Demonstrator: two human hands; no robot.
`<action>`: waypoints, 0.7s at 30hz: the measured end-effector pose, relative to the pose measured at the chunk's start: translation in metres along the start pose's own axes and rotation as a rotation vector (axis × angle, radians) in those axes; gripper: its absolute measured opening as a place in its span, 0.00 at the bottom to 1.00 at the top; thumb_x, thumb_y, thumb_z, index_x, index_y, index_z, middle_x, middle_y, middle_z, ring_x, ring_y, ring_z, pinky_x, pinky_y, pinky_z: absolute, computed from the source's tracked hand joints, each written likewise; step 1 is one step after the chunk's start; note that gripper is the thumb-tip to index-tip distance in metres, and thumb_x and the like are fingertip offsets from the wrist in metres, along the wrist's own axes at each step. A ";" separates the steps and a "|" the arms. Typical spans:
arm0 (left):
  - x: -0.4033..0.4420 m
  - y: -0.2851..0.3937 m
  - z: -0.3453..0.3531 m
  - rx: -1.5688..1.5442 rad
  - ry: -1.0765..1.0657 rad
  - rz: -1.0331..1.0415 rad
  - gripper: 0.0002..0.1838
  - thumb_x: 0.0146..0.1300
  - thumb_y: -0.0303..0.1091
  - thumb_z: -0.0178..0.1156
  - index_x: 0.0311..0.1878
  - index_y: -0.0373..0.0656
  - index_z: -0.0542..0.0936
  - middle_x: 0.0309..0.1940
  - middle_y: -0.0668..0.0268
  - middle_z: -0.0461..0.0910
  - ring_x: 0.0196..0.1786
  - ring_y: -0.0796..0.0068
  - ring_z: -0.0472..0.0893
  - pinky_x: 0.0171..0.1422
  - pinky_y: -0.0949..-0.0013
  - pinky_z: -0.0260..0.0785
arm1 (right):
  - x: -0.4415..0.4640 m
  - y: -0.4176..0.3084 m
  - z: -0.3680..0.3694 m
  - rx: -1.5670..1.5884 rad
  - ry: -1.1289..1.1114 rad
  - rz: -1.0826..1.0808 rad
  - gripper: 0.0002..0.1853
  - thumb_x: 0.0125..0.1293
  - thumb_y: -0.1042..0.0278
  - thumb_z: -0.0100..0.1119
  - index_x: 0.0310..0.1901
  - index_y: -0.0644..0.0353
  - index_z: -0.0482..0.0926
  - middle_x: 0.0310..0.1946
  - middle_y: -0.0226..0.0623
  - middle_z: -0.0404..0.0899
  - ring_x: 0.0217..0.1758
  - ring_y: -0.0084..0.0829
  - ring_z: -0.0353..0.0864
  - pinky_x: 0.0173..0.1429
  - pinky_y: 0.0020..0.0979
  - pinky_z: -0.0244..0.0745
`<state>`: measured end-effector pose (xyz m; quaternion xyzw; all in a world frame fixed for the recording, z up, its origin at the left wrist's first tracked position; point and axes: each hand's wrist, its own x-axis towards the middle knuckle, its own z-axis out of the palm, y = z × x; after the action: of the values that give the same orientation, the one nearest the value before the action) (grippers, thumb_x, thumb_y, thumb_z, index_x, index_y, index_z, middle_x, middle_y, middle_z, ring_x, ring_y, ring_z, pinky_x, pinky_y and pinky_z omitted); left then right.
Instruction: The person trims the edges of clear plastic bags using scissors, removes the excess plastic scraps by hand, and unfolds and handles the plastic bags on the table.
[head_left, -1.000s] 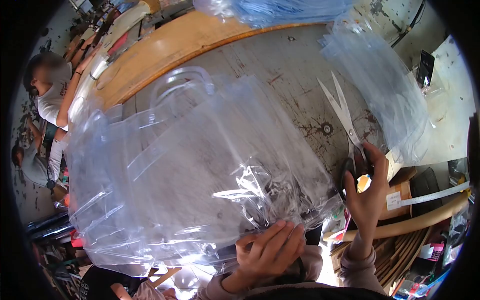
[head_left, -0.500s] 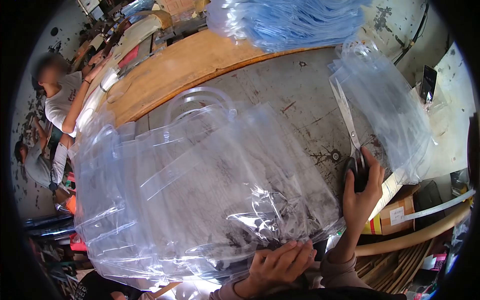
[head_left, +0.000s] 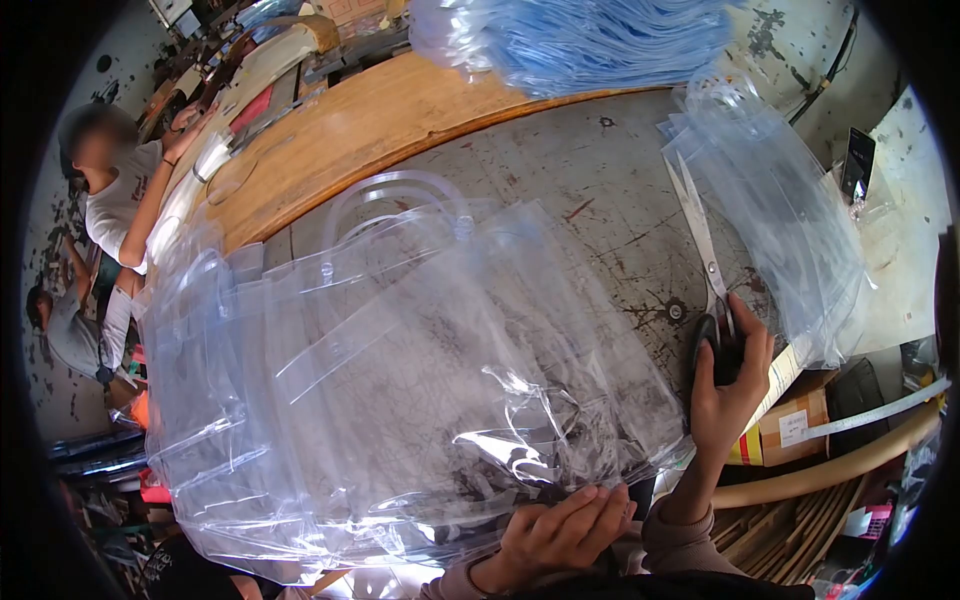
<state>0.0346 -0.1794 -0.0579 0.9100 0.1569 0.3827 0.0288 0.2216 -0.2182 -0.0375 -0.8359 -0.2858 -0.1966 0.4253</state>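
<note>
My right hand (head_left: 735, 385) is closed around the black handles of the scissors (head_left: 702, 230), whose blades point up and away, slightly apart, over the grey table (head_left: 560, 165). At the near edge, my left hand (head_left: 565, 535) has its fingers bent together on the bottom edge of a clear plastic bag (head_left: 400, 360). The bag lies flat, its looped handle (head_left: 395, 185) toward the far side, and more clear bags lie at its left. What my left fingertips pinch is partly hidden by glare.
Clear bags (head_left: 780, 220) lie at the right, beside a phone (head_left: 857, 165). Blue plastic sheets (head_left: 590, 45) are piled behind a wooden board (head_left: 350, 125). Two people are at the left, one in a white shirt (head_left: 115, 210). A cardboard box (head_left: 790, 425) stands below right.
The view has shifted, so the table and bags appear lower. The scissor blades have narrowed, then parted slightly again. My left hand stays at the bag's near edge.
</note>
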 end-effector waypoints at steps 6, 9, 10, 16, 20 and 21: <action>-0.004 0.000 0.002 0.009 0.019 -0.016 0.12 0.52 0.52 0.62 0.38 0.62 0.82 0.36 0.85 0.72 0.43 0.91 0.74 0.34 0.80 0.58 | 0.000 0.000 0.000 0.000 -0.009 0.003 0.22 0.48 0.81 0.56 0.50 0.65 0.74 0.42 0.43 0.76 0.42 0.41 0.72 0.48 0.33 0.68; -0.005 0.001 0.002 0.020 0.033 -0.020 0.11 0.56 0.52 0.59 0.39 0.62 0.81 0.38 0.86 0.75 0.46 0.93 0.74 0.33 0.82 0.56 | 0.001 -0.001 -0.001 -0.008 -0.008 -0.016 0.23 0.47 0.81 0.57 0.50 0.65 0.74 0.42 0.43 0.76 0.42 0.41 0.72 0.47 0.33 0.68; -0.004 0.000 0.002 0.016 0.021 -0.017 0.11 0.56 0.52 0.59 0.40 0.62 0.81 0.38 0.86 0.75 0.47 0.93 0.74 0.34 0.82 0.57 | 0.001 -0.001 0.000 -0.002 -0.003 -0.018 0.23 0.47 0.81 0.57 0.50 0.65 0.74 0.42 0.43 0.76 0.42 0.41 0.72 0.47 0.33 0.68; -0.004 -0.001 0.001 0.019 0.007 -0.001 0.13 0.56 0.52 0.59 0.41 0.60 0.82 0.39 0.86 0.75 0.49 0.92 0.74 0.34 0.83 0.57 | 0.000 -0.001 0.000 0.016 0.000 -0.001 0.23 0.47 0.81 0.57 0.49 0.66 0.75 0.41 0.43 0.76 0.40 0.40 0.71 0.46 0.33 0.68; -0.005 0.000 0.002 0.013 0.001 -0.004 0.14 0.56 0.52 0.59 0.42 0.60 0.82 0.39 0.85 0.76 0.50 0.92 0.74 0.35 0.83 0.58 | 0.001 -0.002 -0.003 -0.037 -0.010 -0.031 0.23 0.46 0.82 0.57 0.49 0.66 0.75 0.39 0.43 0.77 0.40 0.40 0.71 0.45 0.33 0.68; -0.006 0.000 0.002 0.013 0.009 -0.004 0.14 0.56 0.52 0.59 0.42 0.59 0.81 0.39 0.85 0.76 0.50 0.91 0.73 0.35 0.82 0.58 | 0.001 -0.003 -0.003 -0.034 -0.011 -0.015 0.23 0.46 0.82 0.57 0.50 0.66 0.75 0.37 0.43 0.77 0.39 0.40 0.71 0.45 0.33 0.67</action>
<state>0.0324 -0.1811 -0.0635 0.9080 0.1613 0.3859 0.0228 0.2201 -0.2193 -0.0334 -0.8418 -0.2912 -0.2002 0.4081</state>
